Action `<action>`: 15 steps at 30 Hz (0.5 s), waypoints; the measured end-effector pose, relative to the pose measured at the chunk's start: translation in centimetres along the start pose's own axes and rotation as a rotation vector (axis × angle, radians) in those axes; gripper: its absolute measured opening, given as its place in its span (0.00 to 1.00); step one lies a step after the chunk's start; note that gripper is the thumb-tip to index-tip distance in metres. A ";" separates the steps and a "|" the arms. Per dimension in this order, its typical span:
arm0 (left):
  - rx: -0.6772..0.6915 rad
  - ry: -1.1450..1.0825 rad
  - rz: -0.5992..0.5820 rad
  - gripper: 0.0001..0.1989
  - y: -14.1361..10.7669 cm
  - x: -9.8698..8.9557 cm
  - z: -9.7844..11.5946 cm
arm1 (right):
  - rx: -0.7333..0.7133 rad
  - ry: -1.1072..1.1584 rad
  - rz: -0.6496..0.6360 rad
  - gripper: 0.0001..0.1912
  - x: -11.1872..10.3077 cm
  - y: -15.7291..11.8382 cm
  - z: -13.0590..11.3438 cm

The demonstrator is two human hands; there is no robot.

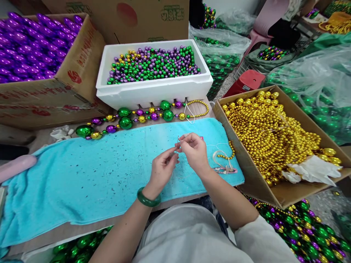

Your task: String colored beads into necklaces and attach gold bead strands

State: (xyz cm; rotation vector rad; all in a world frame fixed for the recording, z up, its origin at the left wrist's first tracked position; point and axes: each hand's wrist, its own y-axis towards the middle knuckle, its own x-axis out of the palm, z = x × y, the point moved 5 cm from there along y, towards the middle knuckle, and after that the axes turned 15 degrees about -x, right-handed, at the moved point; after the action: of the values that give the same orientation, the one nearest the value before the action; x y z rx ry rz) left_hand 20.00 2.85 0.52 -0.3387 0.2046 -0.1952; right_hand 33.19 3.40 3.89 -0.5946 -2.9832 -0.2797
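the left hand (161, 168) and the right hand (194, 151) meet over the middle of the turquoise towel (82, 175), nearer its far edge, fingertips pinched together on a thin needle (177, 144) that stands almost upright between them. both hands are closed on it; whether the pale thread (219, 153) trailing off to the right already runs through the eye is too fine to tell. a green bangle (148, 198) sits on the left wrist.

no bead is on the needle or on the thread near the hands, so the stringing in hand looks barely begun. by contrast, a finished-looking strand of large green, purple and gold beads (131, 118) lies along the towel's far edge, touching the white foam box (153, 91) of loose mixed beads behind it.

near the towel's right edge lie a short run of small gold beads (226, 156) and some pinkish ribbon (225, 168). just beside that edge stands a cardboard box of gold beads (274, 135); at the far left corner, a carton of purple beads (30, 45).
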 end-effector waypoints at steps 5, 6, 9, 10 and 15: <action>0.005 0.000 0.010 0.18 -0.1 0.0 0.1 | 0.000 0.011 0.007 0.05 0.0 0.0 0.1; 0.006 0.000 0.012 0.18 -0.1 0.0 0.0 | 0.000 0.013 0.005 0.05 0.0 0.0 0.1; 0.021 0.012 0.021 0.18 -0.1 -0.1 -0.1 | 0.003 0.015 0.005 0.05 0.0 0.1 0.2; 0.035 0.020 0.024 0.18 -0.1 -0.1 -0.2 | 0.007 0.018 0.005 0.05 0.0 0.1 0.2; 0.166 0.135 0.061 0.16 -0.2 -0.1 0.0 | 0.067 0.054 -0.010 0.08 0.1 0.1 0.5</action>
State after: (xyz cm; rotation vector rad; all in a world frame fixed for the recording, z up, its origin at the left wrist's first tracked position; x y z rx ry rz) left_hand 19.84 2.66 0.59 -0.1540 0.3294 -0.1740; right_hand 33.15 3.63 3.41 -0.5560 -2.9313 -0.1932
